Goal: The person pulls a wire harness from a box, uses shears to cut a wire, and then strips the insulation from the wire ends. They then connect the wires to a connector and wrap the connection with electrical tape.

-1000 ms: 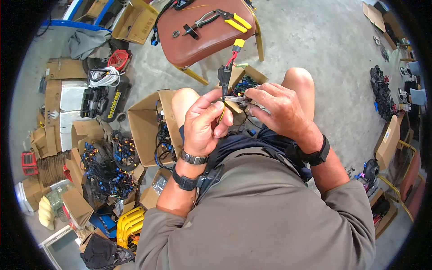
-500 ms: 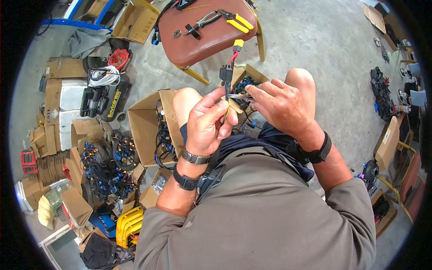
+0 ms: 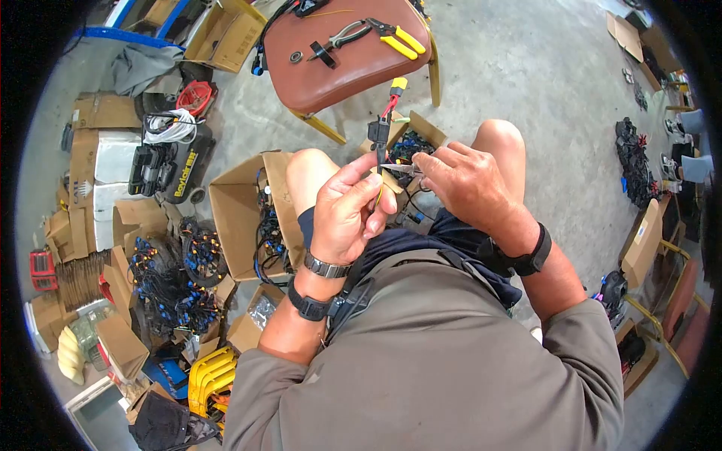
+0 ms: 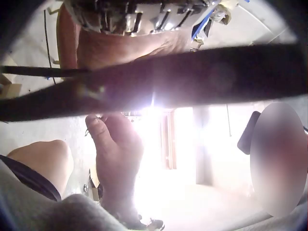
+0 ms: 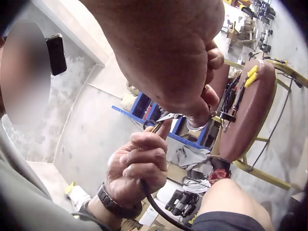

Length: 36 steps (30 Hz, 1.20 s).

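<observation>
My left hand point(image 3: 370, 184) pinches a wire harness upright above my knees. On the harness sit a black connector point(image 3: 378, 131) and, higher up on red wire, a yellow connector point(image 3: 398, 84). My right hand point(image 3: 426, 169) grips small metal pliers point(image 3: 396, 167), whose tip touches the wire just below the black connector. In the right wrist view my left hand point(image 5: 144, 151) curls round a black cable point(image 5: 155, 208), with the pliers' tip point(image 5: 168, 117) just above its fingers. The left wrist view is glared and blurred.
A brown chair seat point(image 3: 361, 68) stands ahead, carrying yellow-handled pliers point(image 3: 395, 37) and small parts. Open cardboard boxes point(image 3: 241, 203) of wiring stand by my left knee, and another box point(image 3: 414, 131) lies between my knees. Bundled cables point(image 3: 177, 278) and clutter cover the floor on the left.
Both hands keep their hold. The harness and hands sit slightly lower in the view; the pliers' tip stays at the wire.
</observation>
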Available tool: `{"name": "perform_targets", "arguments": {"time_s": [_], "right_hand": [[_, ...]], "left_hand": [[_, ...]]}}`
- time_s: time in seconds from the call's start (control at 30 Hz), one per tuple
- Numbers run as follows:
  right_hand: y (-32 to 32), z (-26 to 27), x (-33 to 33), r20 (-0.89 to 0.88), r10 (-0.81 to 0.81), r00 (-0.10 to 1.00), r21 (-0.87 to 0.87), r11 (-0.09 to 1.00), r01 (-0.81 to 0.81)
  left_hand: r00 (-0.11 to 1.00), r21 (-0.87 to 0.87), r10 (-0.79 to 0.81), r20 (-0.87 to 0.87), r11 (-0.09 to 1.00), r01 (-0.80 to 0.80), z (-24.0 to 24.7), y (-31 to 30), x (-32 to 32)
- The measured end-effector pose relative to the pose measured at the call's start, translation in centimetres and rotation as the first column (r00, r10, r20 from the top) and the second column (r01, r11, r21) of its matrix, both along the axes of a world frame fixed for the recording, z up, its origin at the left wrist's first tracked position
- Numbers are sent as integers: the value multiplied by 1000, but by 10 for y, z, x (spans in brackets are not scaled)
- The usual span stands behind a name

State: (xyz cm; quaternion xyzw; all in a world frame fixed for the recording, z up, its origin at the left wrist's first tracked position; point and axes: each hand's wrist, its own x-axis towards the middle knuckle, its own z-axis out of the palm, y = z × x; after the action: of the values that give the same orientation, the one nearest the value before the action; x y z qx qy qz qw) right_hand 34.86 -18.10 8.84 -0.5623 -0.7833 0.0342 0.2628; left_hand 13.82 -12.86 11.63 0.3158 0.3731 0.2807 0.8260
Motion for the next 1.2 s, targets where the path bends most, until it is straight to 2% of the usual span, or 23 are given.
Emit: {"name": "perform_targets", "arguments": {"time_s": [0.1, 0.2, 0.3, 0.4, 0.6, 1.2], "right_hand": [[1, -1, 0, -91, 29, 995, -46, 998, -33], [0, -1, -3, -438, 30, 898, -80, 994, -72], [-4, 8, -6, -597, -149, 789, -345, 935, -85], [-5, 7, -8, -592, -94, 800, -288, 952, -100], [-1, -3, -12, -374, 8, 927, -38, 999, -24], [0, -2, -19, -176, -31, 984, 6, 999, 32]], "left_hand": [[1000, -1, 17, -26, 1000, -17, -2, -2, -1], [999, 15, 42, -11, 999, -42, -4, -1, -1], [998, 35, 55, 25, 998, -56, -5, 0, -3], [998, 34, 58, 36, 998, -59, -5, 0, -5], [995, 17, 54, 84, 998, -56, -4, 1, -7], [990, 16, 18, 138, 1000, -20, 0, -1, -6]]}}
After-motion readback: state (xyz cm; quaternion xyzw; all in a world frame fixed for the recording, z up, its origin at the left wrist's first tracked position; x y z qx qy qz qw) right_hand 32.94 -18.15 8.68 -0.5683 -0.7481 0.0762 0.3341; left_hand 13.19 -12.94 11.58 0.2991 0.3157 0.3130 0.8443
